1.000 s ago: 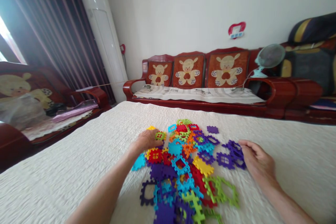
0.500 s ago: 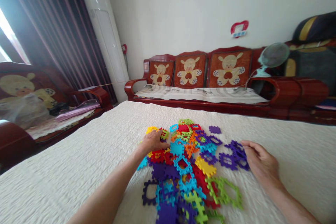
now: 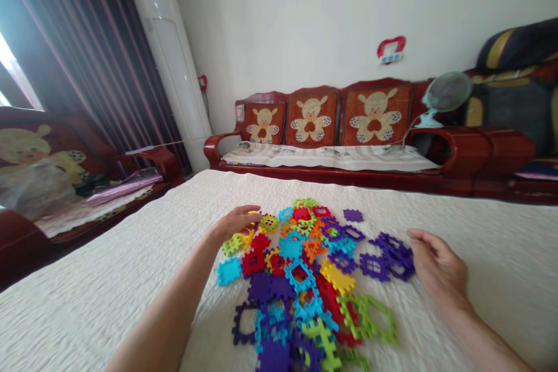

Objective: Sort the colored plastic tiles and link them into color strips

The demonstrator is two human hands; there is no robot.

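Observation:
Flat, notched plastic building pieces lie in a loose heap before me. At the heap's left edge, my left hand (image 3: pixel 234 223) reaches over a yellow piece (image 3: pixel 246 239), fingers stretched out; its palm side is hidden. Near its fingertips are a lime window piece (image 3: pixel 269 222) and a lime-yellow piece (image 3: pixel 232 244). Below lie a cyan square (image 3: pixel 229 271) and a red window piece (image 3: pixel 253 263). To the right, my right hand (image 3: pixel 439 260) is loosely curled with nothing visible in it. It is just beside several purple frame pieces (image 3: pixel 394 256), including a purple window piece (image 3: pixel 374 267).
A textured cream cover (image 3: pixel 143 250) spreads under the pieces. One purple square (image 3: pixel 353 215) lies apart at the back. Nearer me are lime frames (image 3: pixel 379 319), a yellow square (image 3: pixel 337 276) and dark purple squares (image 3: pixel 260 288). Beyond stands a wooden sofa (image 3: pixel 466 145) with a fan (image 3: pixel 447 93).
My left hand has moved left, and the cyan, red and yellow pieces on that side are more spread out and visible. My right hand has drawn slightly away from the purple frames.

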